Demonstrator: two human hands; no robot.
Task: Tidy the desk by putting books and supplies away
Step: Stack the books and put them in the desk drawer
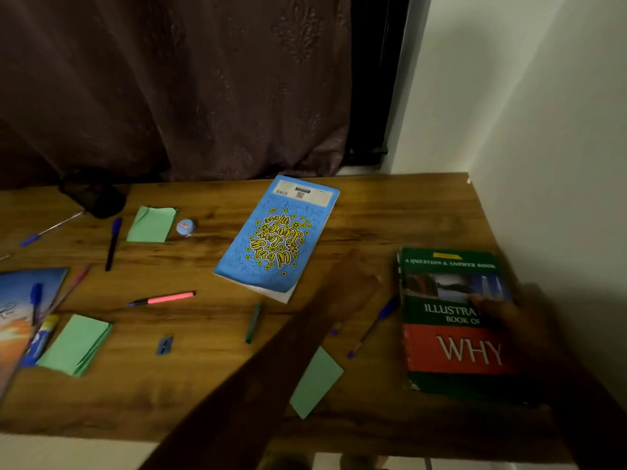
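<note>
The right hand point(515, 317) lies on the right edge of the green book point(454, 320), its fingers point(481, 301) pressed onto the cover beside the word "ILLUSTRATED"; it is blurred, so whether it grips the book or only rests there cannot be told. The left hand point(353, 286) hangs just left of the green book, over the wooden surface point(390, 212), its fingers loosely spread and holding nothing. Under this forearm, near the book's left edge, lies a blue pen point(373, 325), partly hidden, with a green paper slip point(315, 381) below it. Further left of the book sits a blue notebook point(278, 235), flat and turned at an angle. Beyond that lie a green crayon point(252, 322), a pink pen point(163, 298), a blue sharpener point(164, 345), a black pen point(113, 242), a green note point(151, 224) with a small round tin point(186, 227) just beside it, and a green paper stack point(76, 344). At the far left edge a picture book point(23, 313) carries another blue pen. A dark curtain point(169, 86) hangs behind the surface.
</note>
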